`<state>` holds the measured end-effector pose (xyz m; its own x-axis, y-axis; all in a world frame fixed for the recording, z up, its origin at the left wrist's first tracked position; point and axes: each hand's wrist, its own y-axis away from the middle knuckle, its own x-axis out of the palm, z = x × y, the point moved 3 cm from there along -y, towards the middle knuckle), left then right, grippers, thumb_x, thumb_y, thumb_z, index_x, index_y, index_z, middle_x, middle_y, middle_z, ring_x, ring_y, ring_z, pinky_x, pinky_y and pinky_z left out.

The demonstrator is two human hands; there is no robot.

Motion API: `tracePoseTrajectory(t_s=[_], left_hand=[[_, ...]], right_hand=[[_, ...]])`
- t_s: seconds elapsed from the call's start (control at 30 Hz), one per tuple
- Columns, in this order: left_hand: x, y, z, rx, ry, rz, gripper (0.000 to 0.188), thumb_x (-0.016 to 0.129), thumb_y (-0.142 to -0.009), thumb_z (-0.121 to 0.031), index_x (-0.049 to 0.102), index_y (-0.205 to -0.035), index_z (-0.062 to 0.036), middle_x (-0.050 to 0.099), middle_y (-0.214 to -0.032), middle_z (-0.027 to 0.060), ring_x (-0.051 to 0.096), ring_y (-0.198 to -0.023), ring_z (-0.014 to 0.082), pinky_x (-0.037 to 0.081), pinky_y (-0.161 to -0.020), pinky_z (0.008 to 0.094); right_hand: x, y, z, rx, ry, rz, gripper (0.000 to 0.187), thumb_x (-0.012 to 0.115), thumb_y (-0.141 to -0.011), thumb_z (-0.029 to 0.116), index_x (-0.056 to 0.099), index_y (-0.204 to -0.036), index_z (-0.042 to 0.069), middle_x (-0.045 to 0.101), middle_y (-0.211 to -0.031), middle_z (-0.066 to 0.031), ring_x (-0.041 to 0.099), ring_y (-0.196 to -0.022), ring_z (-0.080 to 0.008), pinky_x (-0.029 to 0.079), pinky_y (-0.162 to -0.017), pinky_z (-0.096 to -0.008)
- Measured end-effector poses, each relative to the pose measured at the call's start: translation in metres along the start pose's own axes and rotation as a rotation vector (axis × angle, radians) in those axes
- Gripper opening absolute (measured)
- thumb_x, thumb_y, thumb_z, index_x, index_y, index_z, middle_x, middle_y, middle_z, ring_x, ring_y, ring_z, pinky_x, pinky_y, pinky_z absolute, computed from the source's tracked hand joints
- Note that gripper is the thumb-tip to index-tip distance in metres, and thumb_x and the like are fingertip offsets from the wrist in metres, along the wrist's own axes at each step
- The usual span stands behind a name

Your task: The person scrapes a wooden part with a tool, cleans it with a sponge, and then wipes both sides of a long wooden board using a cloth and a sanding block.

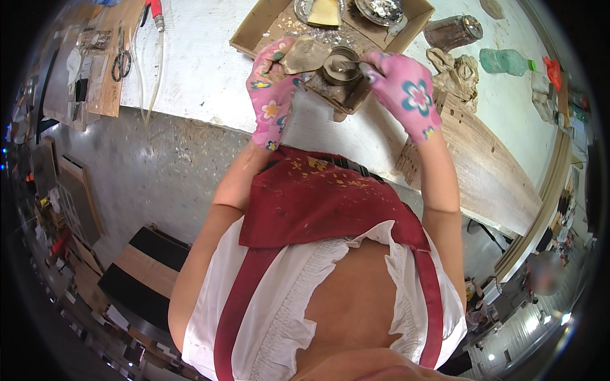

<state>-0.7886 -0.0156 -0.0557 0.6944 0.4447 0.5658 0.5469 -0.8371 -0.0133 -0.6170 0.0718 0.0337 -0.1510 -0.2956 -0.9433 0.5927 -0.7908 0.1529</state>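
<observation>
Both hands wear pink flowered gloves over the near part of a cardboard tray. My left hand [271,95] is closed on a flat, tan piece with a rounded outline [306,56]; I cannot tell its material. Just right of that piece is a small round tub [335,75] with greyish paste inside. My right hand [405,94] grips a small spatula-like metal tool [346,65], its end inside the tub. Its handle is mostly hidden by the glove. Under the tub, a small box corner [338,103] juts toward me.
The cardboard tray [406,39] holds foil-like dishes [381,9]. To the right are a dirty brown jar [454,33], crumpled paper [459,76], a green bottle [505,62] and a wood-grain board [486,159]. Scissors [121,63] and a red-handled air gun [154,13] lie left.
</observation>
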Motion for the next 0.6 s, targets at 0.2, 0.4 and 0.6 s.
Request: tracePoseTrajectory(t_s=[0.2,0.4,0.6], left_hand=[[0.005,0.004,0.000,-0.021,0.046,0.070,0.047,0.057,-0.076,0.013,0.047,-0.121,0.0047,0.051,-0.122,0.0164,0.057,-0.106,0.0280,0.058,-0.079,0.0372],[0.009,0.004,0.002,-0.068,0.046,0.030,0.047,0.060,-0.076,0.012,0.047,-0.121,0.0042,0.053,-0.120,0.0169,0.060,-0.102,0.0277,0.059,-0.075,0.0358],[0.008,0.003,0.004,-0.075,0.077,0.031,0.047,0.063,-0.074,0.012,0.048,-0.118,0.0033,0.054,-0.117,0.0160,0.060,-0.100,0.0255,0.059,-0.072,0.0330]], right_hand=[[0.023,0.033,-0.015,0.039,-0.234,-0.283,0.020,0.055,-0.086,0.023,0.066,-0.101,0.016,0.067,-0.086,-0.0093,0.064,-0.078,-0.0268,0.050,-0.071,-0.0342],[0.029,0.045,-0.016,0.070,-0.279,-0.393,0.016,0.058,-0.083,0.018,0.067,-0.095,0.016,0.068,-0.087,-0.0057,0.064,-0.077,-0.0238,0.051,-0.071,-0.0339],[0.042,0.055,-0.029,0.168,-0.736,-0.387,0.019,0.059,-0.085,0.013,0.067,-0.101,0.007,0.068,-0.079,-0.0063,0.061,-0.065,-0.0131,0.048,-0.058,-0.0262]])
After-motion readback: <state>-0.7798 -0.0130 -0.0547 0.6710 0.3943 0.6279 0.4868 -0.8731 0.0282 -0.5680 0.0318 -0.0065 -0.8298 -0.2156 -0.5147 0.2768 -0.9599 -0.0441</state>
